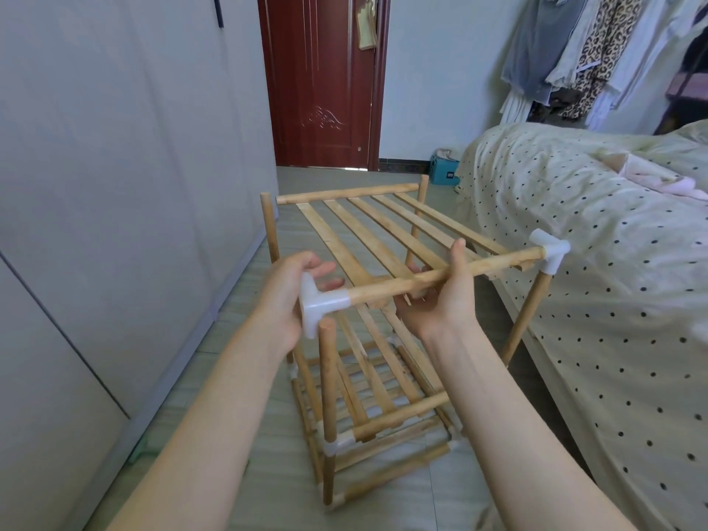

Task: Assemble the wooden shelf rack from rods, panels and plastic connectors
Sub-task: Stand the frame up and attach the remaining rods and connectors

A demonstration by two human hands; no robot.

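A half-built wooden rack [367,408] stands on the floor with lower slatted shelves and upright rods. I hold a slatted top panel [379,231] over it. Its near rod [440,274] carries a white plastic connector [318,306] on the left end and another white connector [549,256] on the right end, which sits on the right front upright [526,320]. My left hand [291,297] grips the left connector just above the left front upright [327,396]. My right hand [436,297] grips the near rod from below, thumb up over it.
A bed with a dotted cover [574,243] stands close on the right. A grey wardrobe [115,185] runs along the left. A dark red door [322,82] is straight ahead, a teal box [444,170] by the wall, clothes [574,47] hanging at the back right.
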